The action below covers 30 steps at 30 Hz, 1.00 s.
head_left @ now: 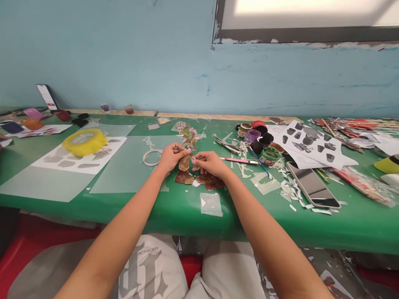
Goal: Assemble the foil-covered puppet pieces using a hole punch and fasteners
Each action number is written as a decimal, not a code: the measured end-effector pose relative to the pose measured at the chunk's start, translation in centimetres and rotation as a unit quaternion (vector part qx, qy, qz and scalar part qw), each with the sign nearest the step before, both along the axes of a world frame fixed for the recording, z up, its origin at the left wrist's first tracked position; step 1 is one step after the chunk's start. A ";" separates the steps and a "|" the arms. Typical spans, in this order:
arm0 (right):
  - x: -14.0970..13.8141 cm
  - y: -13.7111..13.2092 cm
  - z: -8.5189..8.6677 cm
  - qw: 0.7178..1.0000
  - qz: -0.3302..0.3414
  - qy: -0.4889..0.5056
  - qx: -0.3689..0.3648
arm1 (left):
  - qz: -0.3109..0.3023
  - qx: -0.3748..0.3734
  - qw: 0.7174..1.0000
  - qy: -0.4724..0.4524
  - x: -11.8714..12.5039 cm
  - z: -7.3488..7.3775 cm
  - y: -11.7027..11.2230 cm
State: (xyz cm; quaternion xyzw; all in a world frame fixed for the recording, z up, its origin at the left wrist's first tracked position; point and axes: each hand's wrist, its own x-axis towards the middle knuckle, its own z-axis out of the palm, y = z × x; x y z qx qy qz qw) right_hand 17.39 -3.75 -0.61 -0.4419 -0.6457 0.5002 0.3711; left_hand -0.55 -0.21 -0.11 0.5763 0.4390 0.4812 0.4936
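In the middle of the green table, my left hand (172, 157) is closed, thumb and fingers pinching the upper edge of a brown painted cut-out (184, 163). My right hand (209, 162) is closed beside it, fingertips pressed together at the cut-out's right side; what they grip is too small to make out. Below the hands lie a dark brown cut-out (183, 177) and another brown cut-out (209, 182), partly under my right hand. Just beyond my fingers is a mottled green and pink cut-out (188, 136). A roll of thin white tape (151, 158) lies left of my left hand.
Paint jars (269, 156), pliers (230, 147), a pink-handled tool (240, 160), paper scraps and a phone (313, 185) lie to the right. Leftward are translucent sheets (121, 174) and a yellow tape roll (84, 142). A small clear piece (211, 204) lies near the front edge.
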 end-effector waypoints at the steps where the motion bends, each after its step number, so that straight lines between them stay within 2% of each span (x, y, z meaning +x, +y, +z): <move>1: 0.0 0.0 0.0 1.000 -0.005 0.002 0.002 | 0.000 0.003 1.000 0.006 0.0 0.0 0.0; 9: 0.1 0.2 -0.1 0.998 -0.042 0.009 0.035 | -0.043 -0.025 0.999 0.009 0.0 0.2 -0.2; 13: 0.1 0.3 -0.4 0.997 -0.040 -0.010 0.068 | -0.012 0.001 0.999 0.040 0.0 -0.1 0.0; 16: 0.2 0.6 -0.6 0.991 -0.092 -0.014 0.094 | 0.030 0.006 0.999 0.044 -0.1 -0.1 0.0; 19: 0.4 1.0 -0.7 0.984 -0.144 -0.009 0.105 | 0.045 0.000 0.998 0.036 -0.1 0.0 0.0; 25: 0.7 1.3 -0.9 0.973 -0.210 0.000 0.095 | 0.004 -0.020 1.000 0.021 -0.3 0.3 -0.3; 28: 0.9 1.3 -0.9 0.957 -0.268 0.018 0.113 | -0.037 -0.049 0.998 0.011 -0.5 0.5 -0.5; 30: 0.9 1.2 -0.7 0.952 -0.274 0.031 0.135 | -0.061 -0.049 0.997 0.014 -0.5 0.6 -0.7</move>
